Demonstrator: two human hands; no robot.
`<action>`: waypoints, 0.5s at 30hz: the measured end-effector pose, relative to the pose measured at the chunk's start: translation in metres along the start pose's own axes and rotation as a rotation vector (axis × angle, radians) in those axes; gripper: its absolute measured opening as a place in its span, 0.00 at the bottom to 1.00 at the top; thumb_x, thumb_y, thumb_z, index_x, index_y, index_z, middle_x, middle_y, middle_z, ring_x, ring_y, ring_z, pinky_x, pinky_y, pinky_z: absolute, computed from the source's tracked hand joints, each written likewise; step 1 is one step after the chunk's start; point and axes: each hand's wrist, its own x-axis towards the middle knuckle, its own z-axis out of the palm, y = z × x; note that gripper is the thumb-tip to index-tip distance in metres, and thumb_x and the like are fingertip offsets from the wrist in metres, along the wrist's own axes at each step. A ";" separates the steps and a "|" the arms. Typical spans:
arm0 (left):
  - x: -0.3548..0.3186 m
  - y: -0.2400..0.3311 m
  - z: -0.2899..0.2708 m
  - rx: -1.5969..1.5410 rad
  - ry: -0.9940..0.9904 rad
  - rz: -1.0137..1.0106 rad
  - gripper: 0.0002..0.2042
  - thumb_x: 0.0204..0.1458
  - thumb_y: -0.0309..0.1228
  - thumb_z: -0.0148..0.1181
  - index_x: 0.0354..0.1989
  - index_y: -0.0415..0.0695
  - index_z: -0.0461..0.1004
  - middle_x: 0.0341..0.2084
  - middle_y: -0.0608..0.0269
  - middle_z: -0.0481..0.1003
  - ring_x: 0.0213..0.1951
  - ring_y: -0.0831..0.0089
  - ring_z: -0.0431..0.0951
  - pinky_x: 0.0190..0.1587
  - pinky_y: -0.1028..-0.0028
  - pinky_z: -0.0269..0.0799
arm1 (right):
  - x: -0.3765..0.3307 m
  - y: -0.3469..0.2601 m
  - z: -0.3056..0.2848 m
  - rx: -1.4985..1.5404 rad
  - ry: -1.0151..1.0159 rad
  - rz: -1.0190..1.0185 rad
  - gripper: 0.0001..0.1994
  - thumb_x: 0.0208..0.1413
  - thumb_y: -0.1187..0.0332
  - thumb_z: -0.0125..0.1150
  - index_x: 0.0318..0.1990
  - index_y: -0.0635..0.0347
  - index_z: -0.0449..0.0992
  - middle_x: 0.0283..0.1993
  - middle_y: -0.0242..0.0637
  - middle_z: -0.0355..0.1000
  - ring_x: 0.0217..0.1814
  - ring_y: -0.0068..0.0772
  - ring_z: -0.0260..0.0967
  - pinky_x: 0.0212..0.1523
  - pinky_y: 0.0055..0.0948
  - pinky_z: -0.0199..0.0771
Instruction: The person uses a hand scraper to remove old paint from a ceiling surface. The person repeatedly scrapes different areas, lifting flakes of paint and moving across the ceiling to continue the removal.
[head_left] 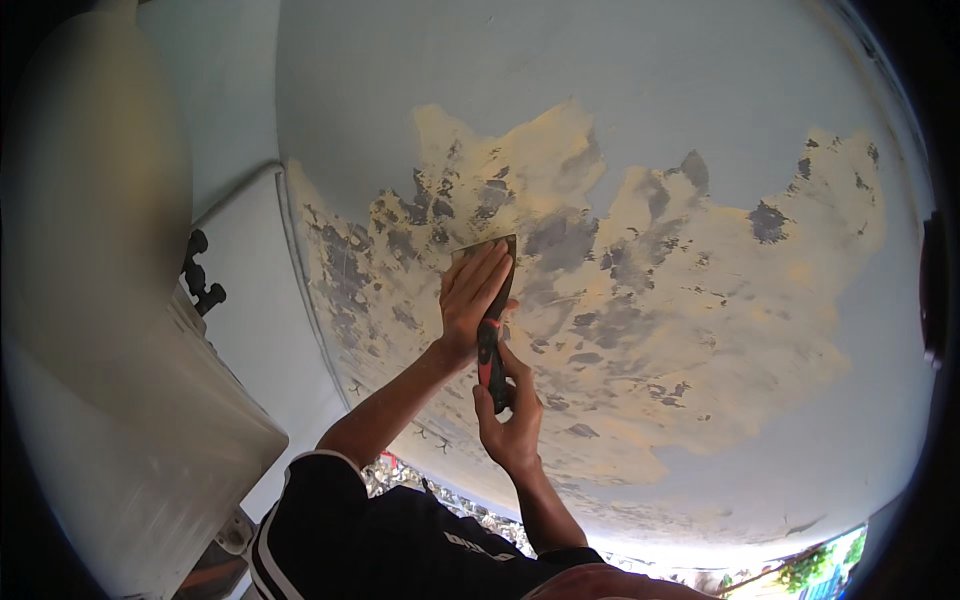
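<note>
My right hand [512,418] is closed around the black and red handle of a scraper [488,352]. Flat along the scraper's blade lies my left hand [474,300], its fingers stretched toward the blade's edge and a thumb tip showing on the far side of the tool. The blade rests against a broad pale grey surface [430,60], its edge partly hidden by the fingers. Around the blade spreads a large ragged patch of cream filler or old coating [700,270], mottled with darker grey spots.
At the left, a big whitish rounded object [110,300] stands close, blurred toward the top. Behind it are a black knobbed fitting [203,275] and a white panel [265,290] with a seam. Greenery [805,568] shows beyond the surface's lower right edge.
</note>
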 end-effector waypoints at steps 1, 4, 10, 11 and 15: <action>-0.001 0.002 0.001 0.011 0.002 0.013 0.28 0.51 0.31 0.70 0.62 0.40 0.74 0.62 0.55 0.75 0.67 0.59 0.71 0.66 0.55 0.61 | -0.002 -0.004 -0.007 -0.135 -0.002 -0.094 0.28 0.54 0.77 0.67 0.64 0.63 0.69 0.49 0.50 0.73 0.38 0.30 0.72 0.36 0.26 0.75; 0.016 0.004 0.000 0.018 0.008 0.054 0.28 0.52 0.32 0.69 0.63 0.41 0.74 0.63 0.56 0.74 0.67 0.61 0.70 0.66 0.57 0.61 | 0.015 -0.001 -0.030 -0.430 -0.028 -0.433 0.31 0.42 0.73 0.77 0.59 0.50 0.79 0.61 0.52 0.66 0.59 0.51 0.73 0.58 0.49 0.74; 0.077 0.007 0.010 -0.114 0.151 0.108 0.26 0.55 0.31 0.67 0.64 0.39 0.72 0.63 0.56 0.73 0.65 0.60 0.71 0.64 0.59 0.66 | 0.103 -0.044 -0.055 -0.406 -0.453 -0.961 0.10 0.45 0.69 0.75 0.34 0.55 0.79 0.44 0.40 0.74 0.58 0.42 0.74 0.70 0.55 0.65; 0.083 0.012 0.010 -0.127 0.156 0.082 0.26 0.56 0.30 0.66 0.64 0.39 0.72 0.63 0.55 0.73 0.65 0.59 0.71 0.64 0.59 0.67 | 0.119 -0.050 -0.056 -0.370 -0.506 -1.019 0.09 0.46 0.70 0.75 0.31 0.55 0.77 0.39 0.38 0.74 0.55 0.40 0.75 0.70 0.56 0.65; 0.085 0.026 0.007 -0.217 0.116 -0.037 0.27 0.64 0.37 0.58 0.70 0.43 0.63 0.66 0.57 0.68 0.68 0.60 0.65 0.68 0.59 0.64 | 0.156 -0.072 -0.042 -0.211 -0.648 -1.156 0.10 0.37 0.72 0.72 0.24 0.57 0.73 0.24 0.32 0.66 0.35 0.35 0.70 0.54 0.43 0.74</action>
